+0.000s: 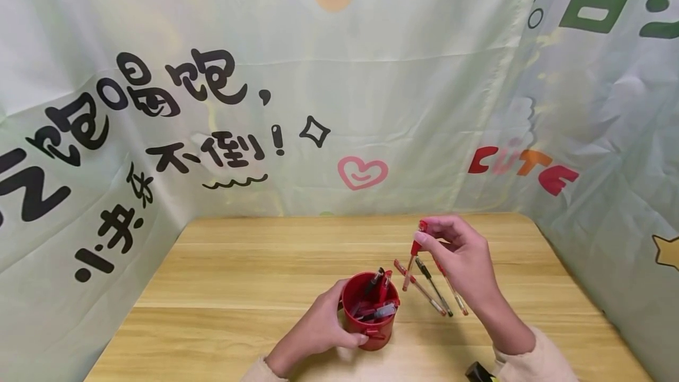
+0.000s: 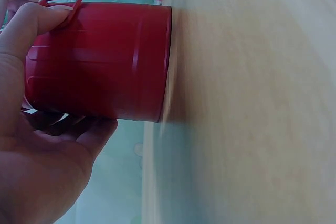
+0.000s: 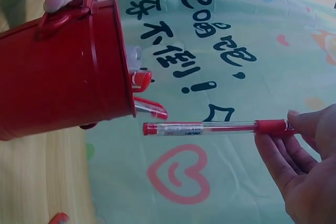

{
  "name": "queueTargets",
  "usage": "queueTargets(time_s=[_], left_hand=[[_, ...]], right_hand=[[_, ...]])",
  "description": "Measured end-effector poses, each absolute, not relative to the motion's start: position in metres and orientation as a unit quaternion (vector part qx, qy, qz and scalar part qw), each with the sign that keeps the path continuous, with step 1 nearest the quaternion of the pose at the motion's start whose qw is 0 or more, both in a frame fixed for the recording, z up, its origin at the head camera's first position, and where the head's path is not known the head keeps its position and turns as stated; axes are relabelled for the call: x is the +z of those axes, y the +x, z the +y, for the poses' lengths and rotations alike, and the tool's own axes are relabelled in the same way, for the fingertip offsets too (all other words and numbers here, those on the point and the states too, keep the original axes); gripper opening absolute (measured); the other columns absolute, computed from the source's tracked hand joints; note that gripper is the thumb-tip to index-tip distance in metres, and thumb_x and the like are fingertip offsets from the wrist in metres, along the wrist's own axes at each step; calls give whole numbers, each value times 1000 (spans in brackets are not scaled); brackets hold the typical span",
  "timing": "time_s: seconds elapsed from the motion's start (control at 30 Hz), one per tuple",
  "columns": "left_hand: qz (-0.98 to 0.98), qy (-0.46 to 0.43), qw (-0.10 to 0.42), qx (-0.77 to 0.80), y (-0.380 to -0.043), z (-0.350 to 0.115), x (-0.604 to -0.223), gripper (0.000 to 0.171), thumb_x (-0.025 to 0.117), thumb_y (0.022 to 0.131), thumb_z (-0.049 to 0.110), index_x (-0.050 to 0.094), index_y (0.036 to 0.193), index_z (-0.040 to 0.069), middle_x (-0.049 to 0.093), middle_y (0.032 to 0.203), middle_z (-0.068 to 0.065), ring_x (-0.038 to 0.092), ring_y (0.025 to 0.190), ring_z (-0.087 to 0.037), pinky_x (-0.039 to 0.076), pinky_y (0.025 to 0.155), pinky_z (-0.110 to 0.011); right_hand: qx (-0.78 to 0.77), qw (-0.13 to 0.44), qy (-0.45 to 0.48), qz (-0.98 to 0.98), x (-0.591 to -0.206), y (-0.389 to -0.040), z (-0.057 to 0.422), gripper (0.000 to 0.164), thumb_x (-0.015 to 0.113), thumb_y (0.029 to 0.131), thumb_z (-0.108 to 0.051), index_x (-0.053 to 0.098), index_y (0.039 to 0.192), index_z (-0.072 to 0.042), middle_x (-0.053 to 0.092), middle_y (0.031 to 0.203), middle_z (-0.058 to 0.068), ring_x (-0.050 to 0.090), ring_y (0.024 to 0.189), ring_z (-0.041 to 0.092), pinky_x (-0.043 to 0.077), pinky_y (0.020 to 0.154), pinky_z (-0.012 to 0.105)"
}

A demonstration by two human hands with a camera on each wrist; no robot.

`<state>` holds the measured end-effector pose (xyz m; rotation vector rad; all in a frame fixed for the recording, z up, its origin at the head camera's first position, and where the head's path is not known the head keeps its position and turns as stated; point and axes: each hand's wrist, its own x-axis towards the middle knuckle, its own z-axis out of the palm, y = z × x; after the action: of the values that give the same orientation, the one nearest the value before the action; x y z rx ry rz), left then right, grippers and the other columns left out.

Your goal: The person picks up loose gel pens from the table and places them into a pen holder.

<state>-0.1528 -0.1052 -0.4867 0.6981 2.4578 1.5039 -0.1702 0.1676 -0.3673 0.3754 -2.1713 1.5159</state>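
My left hand grips a red metal bucket that stands upright on the table, thumb at its small handle and fingers round the far side. Several red, black and clear pens lean inside the bucket. Up and to the right of the rim, my right hand pinches a clear-barrelled red gel pen by its red cap, between thumb and fingers. This pen hangs nearly upright, its plugged end pointing down. Below the right hand lie a black pen and two red pens, one of them partly hidden.
A black-ended object shows at the front edge of view, near the right sleeve. Printed cloth encloses the wooden table at the back and sides.
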Motion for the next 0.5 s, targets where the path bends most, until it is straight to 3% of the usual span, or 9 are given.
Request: queueTargets(time_s=[0.5], left_hand=[[830,233,88,500,-153,-105,-485,96,93,72,30,41,153,34,57,146,16,56,136,-11,48,114,-33]], right_hand=[[615,196,151,-749,-387,-170,152,22,75,92,-3,69,114,-3,71,95,-6,72,84,7,62,74,22]])
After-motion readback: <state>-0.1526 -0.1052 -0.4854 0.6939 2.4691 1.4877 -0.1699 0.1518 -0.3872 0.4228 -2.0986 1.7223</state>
